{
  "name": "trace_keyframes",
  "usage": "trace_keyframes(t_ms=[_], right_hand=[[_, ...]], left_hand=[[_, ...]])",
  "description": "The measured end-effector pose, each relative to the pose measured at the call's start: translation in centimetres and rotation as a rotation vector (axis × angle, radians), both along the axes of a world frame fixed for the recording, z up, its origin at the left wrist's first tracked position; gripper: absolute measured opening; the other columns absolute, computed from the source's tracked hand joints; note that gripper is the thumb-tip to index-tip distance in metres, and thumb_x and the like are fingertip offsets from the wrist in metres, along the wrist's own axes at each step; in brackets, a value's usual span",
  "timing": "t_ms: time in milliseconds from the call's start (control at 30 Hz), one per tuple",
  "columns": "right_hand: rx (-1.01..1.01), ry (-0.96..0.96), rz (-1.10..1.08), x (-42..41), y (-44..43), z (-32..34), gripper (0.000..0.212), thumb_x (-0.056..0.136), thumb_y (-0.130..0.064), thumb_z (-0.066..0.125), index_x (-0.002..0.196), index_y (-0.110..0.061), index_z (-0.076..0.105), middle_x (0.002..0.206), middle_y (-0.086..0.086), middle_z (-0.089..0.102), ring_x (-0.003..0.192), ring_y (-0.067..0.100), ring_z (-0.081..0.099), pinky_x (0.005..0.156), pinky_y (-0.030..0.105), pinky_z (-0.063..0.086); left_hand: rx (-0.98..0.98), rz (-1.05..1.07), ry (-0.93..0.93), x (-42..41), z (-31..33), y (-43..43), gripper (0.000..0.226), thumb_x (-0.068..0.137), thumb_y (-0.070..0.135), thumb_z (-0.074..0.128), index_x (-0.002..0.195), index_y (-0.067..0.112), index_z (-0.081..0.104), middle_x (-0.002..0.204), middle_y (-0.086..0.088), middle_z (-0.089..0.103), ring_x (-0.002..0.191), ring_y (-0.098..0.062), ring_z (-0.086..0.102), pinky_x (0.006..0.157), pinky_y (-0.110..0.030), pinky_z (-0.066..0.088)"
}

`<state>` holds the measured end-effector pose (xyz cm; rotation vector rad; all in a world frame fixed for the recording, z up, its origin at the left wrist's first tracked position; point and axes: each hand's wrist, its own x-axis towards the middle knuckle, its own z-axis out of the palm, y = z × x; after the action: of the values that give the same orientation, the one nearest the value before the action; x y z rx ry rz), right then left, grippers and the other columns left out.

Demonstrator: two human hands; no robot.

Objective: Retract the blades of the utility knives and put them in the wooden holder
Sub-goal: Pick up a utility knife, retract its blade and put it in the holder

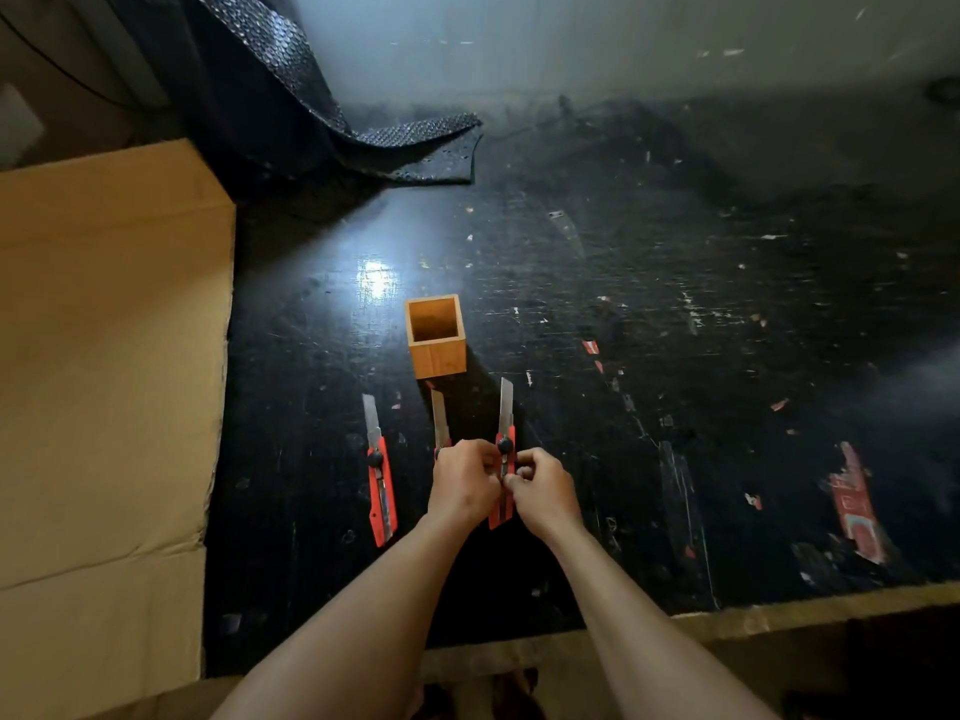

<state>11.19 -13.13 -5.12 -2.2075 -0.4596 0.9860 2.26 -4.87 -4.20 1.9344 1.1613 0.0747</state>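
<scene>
**Three knives, one holder, one knife in hand**

One wooden holder [435,335] stands upright on the black table [623,304], its square mouth open and nothing visible inside it. All places below are taken from this holder.

Three red utility knives are in view, all on the near side of the holder, all with the blade still extended and pointing roughly toward it.

- The left knife [381,480] lies flat on the table, nearer the camera and to the left of the holder, well apart from both hands.
- The middle knife [440,420] lies just in front of the holder; its blade tip comes close to the holder's near wall, and its red handle is mostly hidden under the left hand.
- The right knife [505,449] is nearer the camera and slightly right of the holder, gripped by both hands.

The left hand [464,480] is curled around the right knife's handle from the left, fingers closed near the black knob. The right hand [543,488] pinches the same handle from the right, fingertips pressed to its lower part.

One cardboard sheet [104,356] lies far left of the holder. One dark textured mat [405,142] lies beyond it, toward the wall.
</scene>
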Motion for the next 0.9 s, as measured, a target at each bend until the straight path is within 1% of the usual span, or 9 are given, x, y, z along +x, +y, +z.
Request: trace_keyframes(t_ms=[67,167,233,333,433,500,633,800,900], right_hand=[[0.056,0.047,-0.041,0.4,-0.1,0.9,0.015,0.090,-0.013,0.069,0.101,-0.022,0.067,0.088,-0.007,0.070,0.079,0.004,0.067,0.064,0.022,0.053],[0.166,0.101,-0.074,1.3,0.2,2.5,0.018,0.088,-0.009,0.071,0.100,-0.023,0.067,0.095,-0.001,0.073,0.085,0.011,0.072,0.076,0.034,0.062],[0.236,0.097,-0.044,2.0,0.5,4.0,0.020,0.087,-0.008,0.072,0.100,-0.023,0.067,0.099,0.000,0.074,0.091,0.013,0.073,0.081,0.039,0.063],[0.343,0.088,0.002,2.8,1.4,6.7,0.021,0.087,-0.007,0.072,0.103,-0.019,0.068,0.100,0.002,0.075,0.093,0.015,0.073,0.081,0.040,0.063],[0.439,0.115,0.030,3.2,2.7,10.0,0.021,0.088,-0.002,0.070,0.106,-0.012,0.067,0.102,0.008,0.075,0.093,0.020,0.075,0.080,0.040,0.063],[0.507,0.137,0.067,3.3,3.6,12.1,0.021,0.089,0.000,0.069,0.107,-0.009,0.067,0.103,0.012,0.075,0.093,0.023,0.075,0.081,0.041,0.063],[0.578,0.127,0.148,3.3,5.8,16.1,0.019,0.092,0.002,0.064,0.108,-0.007,0.066,0.101,0.015,0.076,0.093,0.028,0.075,0.080,0.044,0.063],[0.656,0.085,0.229,2.5,7.8,20.3,0.020,0.093,0.006,0.057,0.107,-0.006,0.066,0.097,0.013,0.077,0.087,0.023,0.076,0.077,0.040,0.063],[0.698,0.019,0.259,2.1,8.8,22.2,0.022,0.093,-0.002,0.063,0.114,-0.009,0.063,0.094,0.011,0.078,0.083,0.023,0.077,0.077,0.040,0.063]], left_hand=[[-0.033,0.070,-0.068,0.1,0.6,0.1,0.034,0.086,0.011,0.078,0.119,0.012,0.073,0.110,-0.001,0.077,0.103,-0.012,0.072,0.092,-0.029,0.060],[-0.092,0.123,-0.181,0.2,2.2,0.7,0.033,0.088,0.008,0.075,0.120,0.012,0.072,0.109,0.002,0.076,0.100,-0.007,0.070,0.085,-0.020,0.057],[-0.130,0.143,-0.252,0.1,3.9,1.3,0.032,0.090,0.004,0.072,0.121,0.013,0.071,0.109,0.003,0.076,0.100,-0.007,0.070,0.084,-0.023,0.058],[-0.186,0.134,-0.364,-0.3,6.6,2.7,0.028,0.089,0.007,0.073,0.114,0.020,0.074,0.105,0.004,0.078,0.099,-0.009,0.075,0.087,-0.033,0.062],[-0.274,0.151,-0.463,-0.6,9.6,4.6,0.027,0.089,0.002,0.072,0.110,0.019,0.074,0.104,-0.003,0.079,0.093,-0.014,0.078,0.083,-0.038,0.064],[-0.345,0.154,-0.527,-0.9,11.8,5.8,0.030,0.090,-0.005,0.069,0.113,0.015,0.071,0.108,-0.011,0.077,0.093,-0.019,0.078,0.078,-0.039,0.065],[-0.395,0.132,-0.618,-1.9,15.8,8.0,0.044,0.090,-0.010,0.066,0.128,0.013,0.067,0.110,-0.018,0.076,0.094,-0.030,0.078,0.083,-0.049,0.064],[-0.380,0.101,-0.719,-3.4,20.0,9.5,0.048,0.090,-0.010,0.066,0.131,0.015,0.067,0.107,-0.018,0.079,0.091,-0.029,0.079,0.074,-0.040,0.065],[-0.363,0.113,-0.761,-4.0,21.9,10.1,0.048,0.090,-0.011,0.065,0.131,0.014,0.068,0.106,-0.016,0.079,0.093,-0.029,0.079,0.070,-0.037,0.064]])
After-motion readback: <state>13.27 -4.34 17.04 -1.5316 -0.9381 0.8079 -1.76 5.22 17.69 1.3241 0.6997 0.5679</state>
